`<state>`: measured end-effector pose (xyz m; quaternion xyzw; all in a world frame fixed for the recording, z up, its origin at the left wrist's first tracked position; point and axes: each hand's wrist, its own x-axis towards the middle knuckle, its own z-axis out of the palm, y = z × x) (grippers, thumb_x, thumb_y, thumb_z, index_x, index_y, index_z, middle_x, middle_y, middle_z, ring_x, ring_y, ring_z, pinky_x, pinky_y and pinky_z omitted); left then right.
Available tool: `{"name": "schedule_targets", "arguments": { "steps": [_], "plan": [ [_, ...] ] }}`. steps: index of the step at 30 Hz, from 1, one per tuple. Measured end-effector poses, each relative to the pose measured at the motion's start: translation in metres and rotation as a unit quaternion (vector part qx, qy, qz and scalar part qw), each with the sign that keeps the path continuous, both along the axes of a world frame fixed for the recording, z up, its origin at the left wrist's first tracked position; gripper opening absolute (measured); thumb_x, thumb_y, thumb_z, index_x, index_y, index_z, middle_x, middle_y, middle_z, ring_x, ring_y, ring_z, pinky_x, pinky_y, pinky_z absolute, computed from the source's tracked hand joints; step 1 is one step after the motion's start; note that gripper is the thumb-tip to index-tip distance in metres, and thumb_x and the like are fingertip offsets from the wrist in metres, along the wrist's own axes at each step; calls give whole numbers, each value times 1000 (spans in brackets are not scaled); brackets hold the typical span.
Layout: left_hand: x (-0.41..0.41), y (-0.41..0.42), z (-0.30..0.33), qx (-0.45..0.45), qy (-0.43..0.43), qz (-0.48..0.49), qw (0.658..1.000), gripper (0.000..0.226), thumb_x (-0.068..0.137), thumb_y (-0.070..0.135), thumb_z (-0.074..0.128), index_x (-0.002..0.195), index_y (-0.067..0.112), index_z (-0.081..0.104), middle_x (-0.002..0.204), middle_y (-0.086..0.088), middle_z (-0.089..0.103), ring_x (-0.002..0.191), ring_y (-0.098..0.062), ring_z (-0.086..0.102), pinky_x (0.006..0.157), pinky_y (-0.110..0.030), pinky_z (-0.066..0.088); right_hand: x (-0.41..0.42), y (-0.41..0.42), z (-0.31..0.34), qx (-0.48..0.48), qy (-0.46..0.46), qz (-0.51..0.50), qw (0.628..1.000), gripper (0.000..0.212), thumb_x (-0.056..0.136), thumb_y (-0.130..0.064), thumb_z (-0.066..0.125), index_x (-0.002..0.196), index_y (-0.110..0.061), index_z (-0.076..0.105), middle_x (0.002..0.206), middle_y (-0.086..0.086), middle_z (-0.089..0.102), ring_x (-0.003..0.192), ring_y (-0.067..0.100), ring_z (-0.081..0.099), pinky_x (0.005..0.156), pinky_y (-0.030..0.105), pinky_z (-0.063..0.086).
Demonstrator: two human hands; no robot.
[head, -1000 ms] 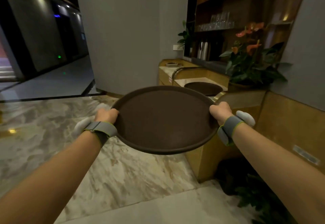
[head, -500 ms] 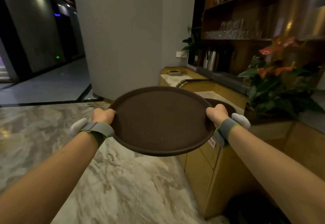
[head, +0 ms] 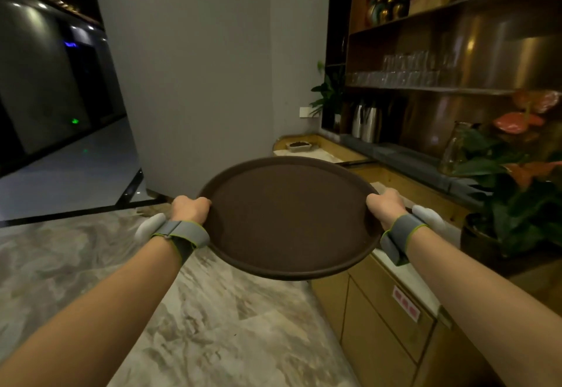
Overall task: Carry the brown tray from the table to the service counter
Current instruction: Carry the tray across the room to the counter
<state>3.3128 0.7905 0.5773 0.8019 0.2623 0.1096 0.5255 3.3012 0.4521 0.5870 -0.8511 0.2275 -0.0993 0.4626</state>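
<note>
Squarely, brown tray (head: 289,219) spans both hands (gripped).

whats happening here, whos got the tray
A person is carrying a round, dark brown tray with both bare hands, the left hand and right hand gripping opposite edges of its rim. The tray is empty and held roughly level in the air, partly above the near end of the yellow wooden service counter on the right. It has not been set down yet.
</note>
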Motion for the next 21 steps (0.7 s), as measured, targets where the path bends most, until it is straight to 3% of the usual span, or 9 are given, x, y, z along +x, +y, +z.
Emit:
{"name": "schedule_targets", "arguments": {
  "steps": [3,6,13,21],
  "plan": [
    [28,5,11,-3,-2,-16,1000,44,87,19,60,121,-9,54,112,-24,63,104,-41,61,85,-40,48,22,6,12,-4,-1,-14,1000,19,91,-11,43,104,1,50,100,16,50,89,32,50,77,36,44],
    [67,10,18,-13,-3,-33,999,42,85,18,62,115,-10,56,115,-25,65,104,-42,62,96,-45,50,53,8,18,-11,-4,-43,999,34,91,-12,44,119,6,51,117,21,55,107,38,55,78,36,43],
    [152,-4,13,-24,-3,-68,997,41,84,19,64,112,-11,60,113,-28,66,104,-43,63,98,-50,50,111,-1,15,-10,-16,-80,997,26,89,-11,47,107,5,55,122,24,56,111,39,54,76,31,39],
    [270,-40,8,-9,8,-111,994,46,85,23,62,119,-7,56,119,-24,63,109,-42,61,99,-48,49,207,-28,11,-21,-1,-130,991,43,91,-13,45,129,8,46,131,23,52,120,40,50,91,37,43]
  ]
}}
